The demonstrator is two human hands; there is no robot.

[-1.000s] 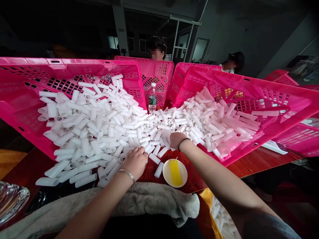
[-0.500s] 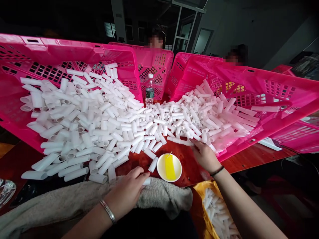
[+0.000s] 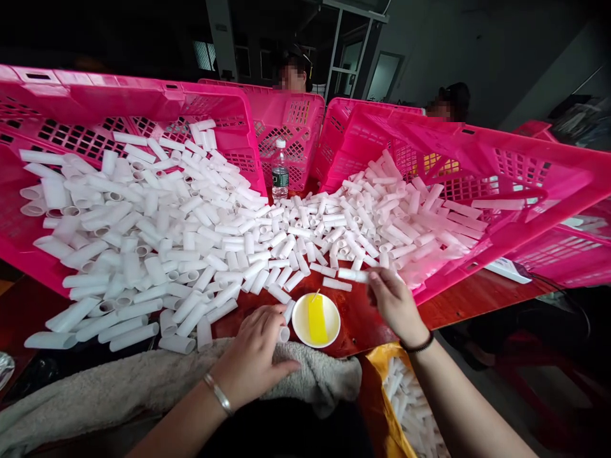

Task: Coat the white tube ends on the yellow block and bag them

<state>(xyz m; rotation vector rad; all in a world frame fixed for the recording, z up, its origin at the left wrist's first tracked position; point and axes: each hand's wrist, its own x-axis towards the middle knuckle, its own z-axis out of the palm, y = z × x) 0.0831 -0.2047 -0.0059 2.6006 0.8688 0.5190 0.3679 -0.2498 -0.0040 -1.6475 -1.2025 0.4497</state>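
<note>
My right hand [image 3: 390, 299] is closed, pinching the end of a white plastic tube [image 3: 352, 275] between thumb and fingers at the right front edge of the pile. Another short white tube [image 3: 337, 284] lies just beside it on the table. My left hand [image 3: 255, 348] is open at the table's front edge, thumb held apart. Its fingertips are by a white tube [image 3: 283, 334], partly hidden behind them; whether they touch it I cannot tell. Between the hands stands a small white bowl [image 3: 296, 326] with a yellow strip [image 3: 316, 319] and a thin stick [image 3: 315, 296] in it.
A large heap of white tubes [image 3: 157, 222] spills from two tilted pink crates [image 3: 214, 102] [image 3: 563, 191]. A water bottle [image 3: 280, 172] stands behind. A grey towel [image 3: 143, 375] lies along the front edge. Below right is a yellow bag [image 3: 384, 375] of tubes. Two people sit beyond.
My right hand has drawn slightly back and now lifts a tube from the pile's edge. My left thumb has spread away from the fingers, and the tube there is no longer gripped.
</note>
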